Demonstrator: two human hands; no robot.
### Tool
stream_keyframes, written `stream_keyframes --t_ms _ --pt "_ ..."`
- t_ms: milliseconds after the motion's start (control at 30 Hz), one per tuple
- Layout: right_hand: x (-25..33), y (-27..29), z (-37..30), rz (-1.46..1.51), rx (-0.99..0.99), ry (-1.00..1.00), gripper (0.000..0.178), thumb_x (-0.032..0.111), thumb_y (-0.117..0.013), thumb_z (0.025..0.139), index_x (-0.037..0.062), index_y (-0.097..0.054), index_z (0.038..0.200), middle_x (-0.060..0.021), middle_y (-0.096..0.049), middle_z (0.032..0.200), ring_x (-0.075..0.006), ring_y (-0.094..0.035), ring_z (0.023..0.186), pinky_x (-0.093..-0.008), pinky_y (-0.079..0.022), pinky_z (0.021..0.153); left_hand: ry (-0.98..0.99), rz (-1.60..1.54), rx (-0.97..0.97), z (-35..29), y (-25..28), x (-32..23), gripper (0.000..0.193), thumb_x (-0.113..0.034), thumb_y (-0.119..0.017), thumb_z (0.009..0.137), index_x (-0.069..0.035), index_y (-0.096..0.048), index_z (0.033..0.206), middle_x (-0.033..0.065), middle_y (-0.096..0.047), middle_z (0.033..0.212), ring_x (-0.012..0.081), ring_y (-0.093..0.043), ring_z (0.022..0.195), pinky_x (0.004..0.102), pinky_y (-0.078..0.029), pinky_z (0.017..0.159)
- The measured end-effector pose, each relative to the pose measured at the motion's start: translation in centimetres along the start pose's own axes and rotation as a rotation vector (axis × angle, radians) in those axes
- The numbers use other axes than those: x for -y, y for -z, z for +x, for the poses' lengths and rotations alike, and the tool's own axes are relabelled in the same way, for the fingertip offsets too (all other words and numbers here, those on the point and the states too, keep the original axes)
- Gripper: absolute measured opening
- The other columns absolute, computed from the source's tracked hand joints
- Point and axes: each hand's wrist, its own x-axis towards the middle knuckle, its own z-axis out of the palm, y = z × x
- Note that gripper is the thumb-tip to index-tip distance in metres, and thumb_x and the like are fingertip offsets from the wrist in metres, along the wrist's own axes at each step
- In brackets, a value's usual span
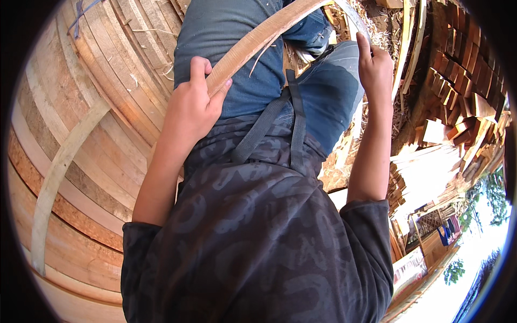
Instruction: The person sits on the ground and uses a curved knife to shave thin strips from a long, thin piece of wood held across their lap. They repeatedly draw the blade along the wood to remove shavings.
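My left hand (202, 105) is closed around the near end of a long, pale wooden strip (264, 35). The strip runs up and to the right over my jeans, seeming to bend in this view, and a thin splinter hangs from its lower edge. My right hand (375, 67) is closed on a knife, its fingers around a hidden handle and one finger stretched along the grey blade (353, 16). The blade reaches up and left toward the strip's far end; whether the two touch I cannot tell.
Stacked boards (91, 156) fill the left side, with a loose curved strip (54, 172) lying across them. Wood shavings (374, 37) cover the ground beyond my right leg. At the right rises a large pile of cut wood pieces (458, 81).
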Motion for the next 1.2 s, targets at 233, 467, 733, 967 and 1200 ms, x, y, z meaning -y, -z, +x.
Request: stream_keyframes --t_ms 233,467,733,967,1200 --pt "-1.6 1.5 -2.3 0.175 -0.096 -0.013 0.065 0.048 -0.054 0.097 -0.0068 -0.053 0.062 -0.0136 -0.042 0.05 -0.0178 -0.038 0.049 -0.0379 -0.037 0.049 0.019 -0.081 0.032 0.2 0.1 0.4 0.028 -0.022 -0.059 0.095 -0.006 -0.038 0.106 0.0267 -0.059 0.068 0.0491 -0.061 0.072 0.0507 -0.046 0.06" --pt "3.9 -1.4 -5.1 0.105 0.039 0.143 0.063 0.055 -0.06 0.09 -0.0037 -0.062 0.065 -0.026 -0.056 0.058 -0.0462 -0.057 0.059 -0.0492 -0.045 0.055 0.028 -0.087 0.086 0.7 0.7 0.2 0.027 -0.023 -0.057 0.096 -0.007 -0.038 0.105 0.0244 -0.056 0.063 0.0472 -0.061 0.065 0.0473 -0.046 0.058" --pt "3.3 -2.4 -1.6 0.076 -0.051 0.212 0.065 0.055 -0.06 0.09 -0.0037 -0.061 0.063 -0.0258 -0.056 0.057 -0.0454 -0.056 0.057 -0.0488 -0.044 0.054 0.054 -0.136 0.12 1.0 1.1 -0.2 0.028 -0.027 -0.057 0.097 -0.006 -0.038 0.102 0.0201 -0.055 0.059 0.0391 -0.061 0.057 0.0435 -0.044 0.055" --pt "1.2 -1.8 1.9 0.06 -0.183 0.231 0.068 0.058 -0.054 0.093 -0.0051 -0.062 0.067 -0.0193 -0.051 0.052 -0.0294 -0.048 0.049 -0.0413 -0.042 0.054 0.038 -0.156 0.139 0.9 1.1 0.1 0.028 -0.028 -0.054 0.099 -0.006 -0.037 0.101 0.0168 -0.053 0.057 0.0335 -0.059 0.054 0.0417 -0.043 0.055" --pt "-4.1 0.6 5.6 0.126 -0.166 -0.064 0.072 0.063 -0.052 0.092 -0.0007 -0.047 0.06 -0.002 -0.038 0.051 -0.0119 -0.036 0.053 -0.0328 -0.032 0.05 0.022 -0.202 0.179 1.4 1.5 0.3 0.028 -0.029 -0.053 0.099 -0.006 -0.037 0.099 0.0133 -0.05 0.055 0.0258 -0.053 0.05 0.04 -0.04 0.054"
